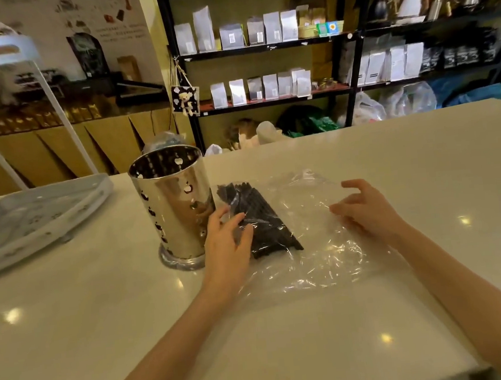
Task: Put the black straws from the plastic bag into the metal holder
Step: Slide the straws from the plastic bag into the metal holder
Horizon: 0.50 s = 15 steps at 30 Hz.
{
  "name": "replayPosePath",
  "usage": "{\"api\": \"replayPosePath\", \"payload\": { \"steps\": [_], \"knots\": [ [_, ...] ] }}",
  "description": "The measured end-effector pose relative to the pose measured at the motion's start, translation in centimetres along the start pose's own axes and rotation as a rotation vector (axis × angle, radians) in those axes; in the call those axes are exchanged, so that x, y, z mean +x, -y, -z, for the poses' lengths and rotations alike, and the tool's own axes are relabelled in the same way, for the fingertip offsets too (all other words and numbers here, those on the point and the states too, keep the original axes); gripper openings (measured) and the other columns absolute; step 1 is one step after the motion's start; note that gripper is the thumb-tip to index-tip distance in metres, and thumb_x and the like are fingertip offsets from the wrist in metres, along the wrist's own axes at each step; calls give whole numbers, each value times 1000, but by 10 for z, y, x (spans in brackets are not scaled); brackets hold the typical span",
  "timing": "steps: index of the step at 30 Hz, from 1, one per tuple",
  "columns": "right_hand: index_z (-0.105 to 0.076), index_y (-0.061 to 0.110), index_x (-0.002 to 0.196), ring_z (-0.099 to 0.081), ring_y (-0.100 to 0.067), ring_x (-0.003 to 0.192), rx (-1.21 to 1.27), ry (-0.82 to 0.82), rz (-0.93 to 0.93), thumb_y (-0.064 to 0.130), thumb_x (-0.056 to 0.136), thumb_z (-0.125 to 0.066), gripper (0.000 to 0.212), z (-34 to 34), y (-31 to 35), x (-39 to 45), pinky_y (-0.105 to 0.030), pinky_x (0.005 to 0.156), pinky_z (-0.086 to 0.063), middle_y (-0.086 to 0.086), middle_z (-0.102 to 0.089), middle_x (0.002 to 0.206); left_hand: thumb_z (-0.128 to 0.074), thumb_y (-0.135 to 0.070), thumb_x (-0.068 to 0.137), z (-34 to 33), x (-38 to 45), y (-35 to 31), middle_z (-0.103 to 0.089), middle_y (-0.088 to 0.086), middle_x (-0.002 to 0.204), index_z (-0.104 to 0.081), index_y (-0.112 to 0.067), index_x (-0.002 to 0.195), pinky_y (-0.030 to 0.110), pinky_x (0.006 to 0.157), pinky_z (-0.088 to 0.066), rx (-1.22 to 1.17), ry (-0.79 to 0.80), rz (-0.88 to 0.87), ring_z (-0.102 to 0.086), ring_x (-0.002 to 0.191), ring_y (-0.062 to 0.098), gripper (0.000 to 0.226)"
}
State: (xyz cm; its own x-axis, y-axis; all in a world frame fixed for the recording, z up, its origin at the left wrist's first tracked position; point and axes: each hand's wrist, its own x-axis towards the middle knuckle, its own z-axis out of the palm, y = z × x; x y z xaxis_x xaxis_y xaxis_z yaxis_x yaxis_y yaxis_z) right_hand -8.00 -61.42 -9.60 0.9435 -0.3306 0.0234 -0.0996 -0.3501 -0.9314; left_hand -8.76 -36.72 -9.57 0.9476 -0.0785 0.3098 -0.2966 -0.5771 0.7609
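A bundle of black straws [261,219] lies inside a clear plastic bag [317,244], flat on the white counter. Just left of it stands the shiny metal holder [173,205], an upright perforated cylinder with nothing visible inside. My left hand [227,249] rests on the bag at the near left end of the straws, fingers spread and touching the plastic, right beside the holder. My right hand [366,210] lies on the bag's right half, fingers apart, pressing the film. Neither hand grips anything that I can see.
A white perforated rack tray [34,221] with slanted legs stands at the left on the counter [375,315]. A clear lidded item [163,140] sits behind the holder. Black shelves with white pouches [264,88] stand beyond the counter's far edge.
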Motion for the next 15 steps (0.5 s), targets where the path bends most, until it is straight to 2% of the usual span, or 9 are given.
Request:
{"api": "replayPosePath", "payload": {
  "steps": [2,5,8,10,12,13,15],
  "knots": [
    [-41,14,127,-58,-20,72,-142,-45,25,15,75,-72,61,-2,-3,1,-28,67,-42,-10,-62,90,-49,-28,88,0,-5,5,-26,2,145,-49,-13,125,30,110,-27,92,26,-25,-33,129,18,40],
    [-41,14,128,-57,-28,91,-397,-62,100,17,76,-68,59,-9,-3,-3,-33,76,-42,-4,-57,90,-46,-38,88,3,-11,12,-22,3,146,-45,-20,128,36,106,-34,248,100,-55,-40,125,21,44],
    [-45,14,127,-45,-32,114,-764,-99,177,23,81,-61,50,-13,-1,-8,-41,87,-39,-11,-55,117,-36,-39,91,10,-16,17,-22,3,149,-39,-25,133,37,108,-33,316,138,-93,-38,127,21,44],
    [-51,10,124,-39,-36,118,-889,-170,288,20,82,-60,44,-15,6,-15,-43,92,-36,-16,-52,125,-31,-35,93,16,-20,21,-19,2,150,-34,-27,136,30,111,-24,287,164,-154,-33,131,17,44],
    [-61,10,112,-47,-35,111,-810,-261,518,16,82,-61,30,-23,17,-30,-43,90,-40,-15,-60,115,-29,-36,94,24,-24,27,-20,0,151,-31,-28,137,20,107,-18,266,187,-213,-29,129,6,44],
    [-65,10,103,-54,-32,103,-702,-241,642,15,82,-61,22,-31,23,-42,-42,87,-44,-13,-65,106,-27,-39,93,28,-27,31,-23,0,150,-32,-27,137,19,105,-18,271,191,-245,-28,126,2,46],
    [-69,11,90,-60,-20,87,-432,1,755,19,82,-58,16,-52,37,-73,-34,78,-48,-7,-70,89,-22,-45,89,37,-30,37,-32,2,146,-38,-23,134,20,105,-25,293,209,-323,-33,126,5,52]
  ]
}}
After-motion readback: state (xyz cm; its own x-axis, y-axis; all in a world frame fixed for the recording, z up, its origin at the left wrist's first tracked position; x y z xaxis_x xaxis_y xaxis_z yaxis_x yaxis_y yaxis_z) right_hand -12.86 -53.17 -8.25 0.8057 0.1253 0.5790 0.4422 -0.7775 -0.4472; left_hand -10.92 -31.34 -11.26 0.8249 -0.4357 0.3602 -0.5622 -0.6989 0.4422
